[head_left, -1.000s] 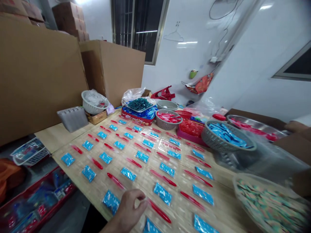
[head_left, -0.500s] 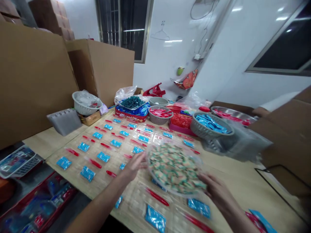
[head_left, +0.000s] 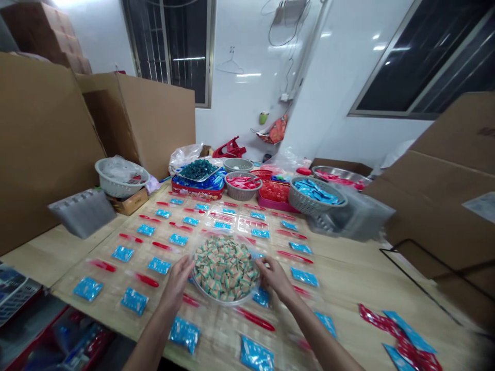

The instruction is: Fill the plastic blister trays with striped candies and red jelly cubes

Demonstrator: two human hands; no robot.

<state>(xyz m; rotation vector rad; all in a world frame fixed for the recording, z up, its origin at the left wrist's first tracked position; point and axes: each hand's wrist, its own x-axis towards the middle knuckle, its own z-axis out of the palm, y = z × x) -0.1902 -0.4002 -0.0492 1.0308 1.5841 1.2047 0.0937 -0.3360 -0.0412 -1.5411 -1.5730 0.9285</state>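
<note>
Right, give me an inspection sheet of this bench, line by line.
surface: woven bamboo mat over a wooden table
job's things: round clear tray of striped candy cubes; rows of blue sachets and red plastic pieces on the mat
clutter: grey basket of blue sachets; loose red and blue strips on the right of the table
hands: left hand at the tray's left rim, right hand at its right rim
cables: thin wire hanging on the wall
surroundings: large cardboard boxes, barred window
</note>
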